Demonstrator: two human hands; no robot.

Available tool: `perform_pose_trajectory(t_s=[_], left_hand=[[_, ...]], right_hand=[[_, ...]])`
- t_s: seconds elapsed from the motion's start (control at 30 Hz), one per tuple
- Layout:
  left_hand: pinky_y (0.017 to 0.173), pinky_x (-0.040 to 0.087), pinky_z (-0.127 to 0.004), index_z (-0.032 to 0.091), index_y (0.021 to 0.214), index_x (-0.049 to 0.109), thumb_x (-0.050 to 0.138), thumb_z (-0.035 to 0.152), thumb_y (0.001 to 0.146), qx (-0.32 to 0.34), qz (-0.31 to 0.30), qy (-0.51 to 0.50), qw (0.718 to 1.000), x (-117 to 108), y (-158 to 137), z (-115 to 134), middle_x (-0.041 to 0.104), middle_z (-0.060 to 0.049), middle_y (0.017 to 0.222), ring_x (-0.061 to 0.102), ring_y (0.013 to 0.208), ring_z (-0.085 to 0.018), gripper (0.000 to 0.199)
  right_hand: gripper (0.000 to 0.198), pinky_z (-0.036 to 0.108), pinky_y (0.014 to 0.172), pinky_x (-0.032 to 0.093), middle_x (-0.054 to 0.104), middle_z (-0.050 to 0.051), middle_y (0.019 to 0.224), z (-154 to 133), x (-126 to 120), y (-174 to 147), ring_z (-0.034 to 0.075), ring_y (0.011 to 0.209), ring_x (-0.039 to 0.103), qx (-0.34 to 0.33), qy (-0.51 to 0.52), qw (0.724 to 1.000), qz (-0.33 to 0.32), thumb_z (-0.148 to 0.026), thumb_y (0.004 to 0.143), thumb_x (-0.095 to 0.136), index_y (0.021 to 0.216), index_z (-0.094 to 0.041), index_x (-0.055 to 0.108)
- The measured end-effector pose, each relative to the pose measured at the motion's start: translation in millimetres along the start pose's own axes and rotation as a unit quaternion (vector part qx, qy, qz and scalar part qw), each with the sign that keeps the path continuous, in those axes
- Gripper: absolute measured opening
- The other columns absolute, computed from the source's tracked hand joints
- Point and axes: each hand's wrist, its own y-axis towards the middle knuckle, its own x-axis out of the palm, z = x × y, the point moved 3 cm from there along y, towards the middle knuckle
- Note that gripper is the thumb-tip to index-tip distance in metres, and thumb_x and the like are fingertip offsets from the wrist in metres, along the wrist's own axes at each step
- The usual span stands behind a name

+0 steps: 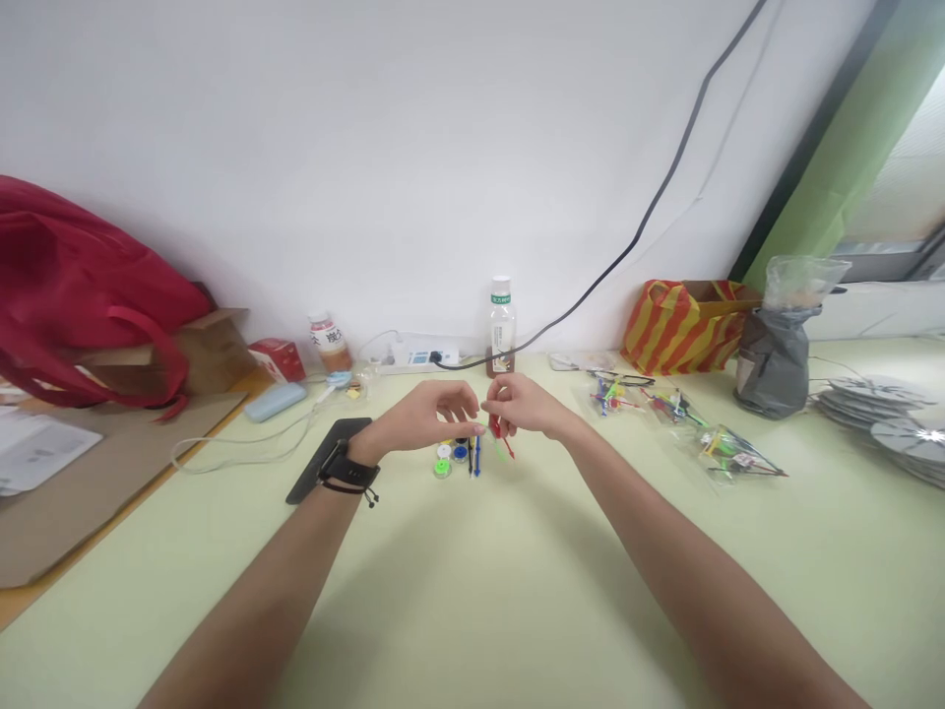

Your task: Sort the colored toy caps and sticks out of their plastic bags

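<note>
My left hand (435, 409) hovers over the middle of the table, thumb stretched out and fingers curved apart from it. Facing it closely, my right hand (523, 406) has its fingertips pinched together; what they hold is too small and blurred to make out. Just under these fingertips show a red arrow-shaped pointer (507, 443) and a thin, blurred green strip (501, 449). Below the left hand lie a bright green round piece (442, 468), a white round piece (444, 451), a blue round piece (461, 453) and a blue arrow-shaped pointer (477, 458). A dark pointer (471, 458) lies beside the blue one.
A black phone (325, 458) lies beside my left wrist. Behind my hands stands a drink bottle (501, 330). To the right are clear bags of coloured pointers (730, 453), a striped bag (683, 325) and stacked discs (871, 399). A red bag (89, 295) sits left.
</note>
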Motion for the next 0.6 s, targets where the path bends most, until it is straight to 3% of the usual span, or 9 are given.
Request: perform_pose_trajectory(t_s=[0.1,0.2,0.4,0.6], left_hand=[[0.081,0.059,-0.032,0.018,0.101,0.065,0.079,0.043,0.084,0.017,0.045,-0.033,0.998,6.8,3.0,3.9,0.075,-0.006,0.094,0.073,0.086,-0.020,0.034],[0.084,0.060,-0.033,0.017,0.101,0.065,0.077,0.042,0.085,0.021,0.096,-0.038,0.994,7.1,4.6,2.1,0.074,-0.006,0.096,0.074,0.088,-0.021,0.032],[0.088,0.061,-0.036,0.017,0.104,0.067,0.075,0.038,0.087,0.021,0.084,-0.036,0.996,2.2,3.9,-4.2,0.073,-0.007,0.101,0.074,0.092,-0.022,0.028],[0.092,0.061,-0.036,0.018,0.105,0.069,0.073,0.035,0.088,0.039,0.107,-0.049,0.992,4.8,5.6,-7.1,0.073,-0.007,0.105,0.074,0.092,-0.021,0.024]], right_hand=[[0.014,0.020,0.046,0.047,0.068,0.001,0.060,-0.1,7.4,7.2,0.013,0.050,0.064,-0.024,0.112,0.990,0.078,-0.011,0.088,0.062,0.082,-0.019,0.051],[0.014,0.019,0.047,0.046,0.068,0.001,0.060,0.6,11.6,11.6,0.012,0.051,0.063,-0.044,0.197,0.974,0.103,-0.012,0.087,0.064,0.080,-0.018,0.053],[0.020,0.019,0.046,0.040,0.070,0.003,0.064,4.3,6.2,14.6,0.009,0.049,0.058,-0.065,0.286,0.949,0.119,-0.024,0.081,0.077,0.079,-0.016,0.059],[0.015,0.020,0.060,0.048,0.068,0.003,0.068,2.5,5.3,14.1,0.010,0.061,0.062,-0.059,0.382,0.919,0.076,-0.019,0.081,0.077,0.079,-0.014,0.063]])
